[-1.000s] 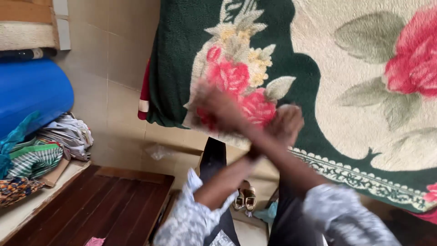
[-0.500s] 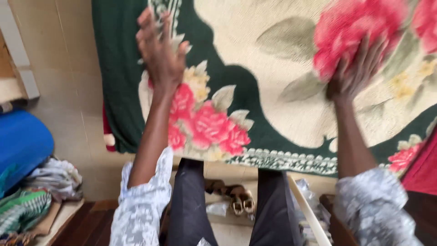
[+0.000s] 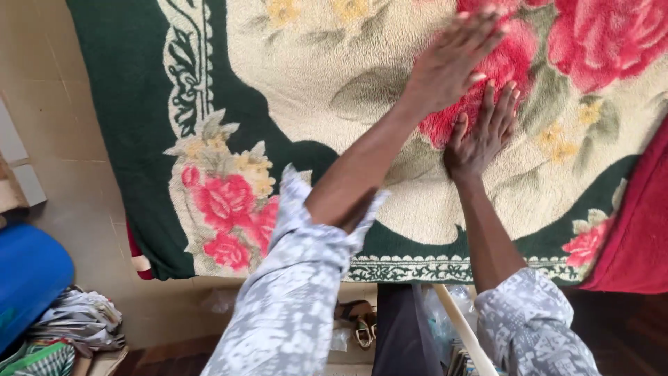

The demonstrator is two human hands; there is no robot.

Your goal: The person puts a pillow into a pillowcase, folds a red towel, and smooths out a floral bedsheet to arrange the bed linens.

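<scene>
Blanket: a thick, fleecy spread, cream in the middle with red roses and grey-green leaves, bordered in dark green with a pale scroll trim, lying flat and filling the upper view directly ahead of both hands. Its near hem runs left to right just above the person's knees. The right hand lies palm-down on a red rose, fingers spread and flat on the pile. The left hand reaches across from the left, farther up the same rose, fingers together and open; whether it touches or hovers just above, I cannot quite tell. Neither grips anything. A red cloth adjoins the blanket's right edge; a blue roll and folded fabrics sit well apart on the left.
</scene>
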